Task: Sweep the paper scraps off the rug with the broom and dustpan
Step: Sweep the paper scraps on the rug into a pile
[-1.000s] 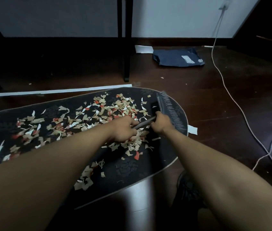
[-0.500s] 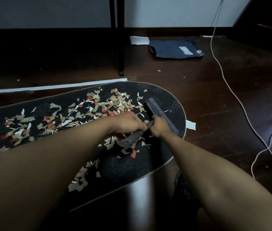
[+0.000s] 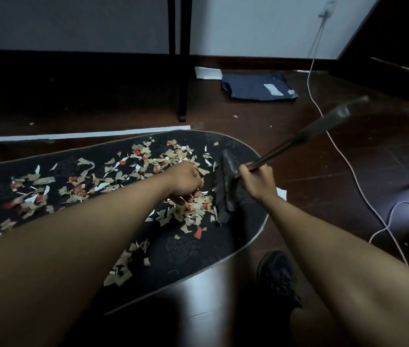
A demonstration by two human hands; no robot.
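A dark oval rug (image 3: 186,249) lies on the wooden floor, strewn with tan, white and red paper scraps (image 3: 148,161). The black broom (image 3: 226,186) stands with its bristles on the rug's right end, beside a dense heap of scraps. My right hand (image 3: 256,179) grips the handle just above the head, and the handle slants up to the right. My left hand (image 3: 186,181) hovers over the heap with curled fingers, apart from the broom; I cannot tell whether it holds scraps. No dustpan is in view.
A white cable (image 3: 336,151) runs down the floor to the right of the rug. A navy bag (image 3: 258,86) lies by the wall, a black table leg (image 3: 183,71) stands behind the rug, and a white strip (image 3: 80,135) lies along its far edge. A black shoe (image 3: 276,279) is near me.
My left hand has let go of the broom handle. The handle has swung from pointing left towards me to pointing up and right, and the head now stands on its bristles.
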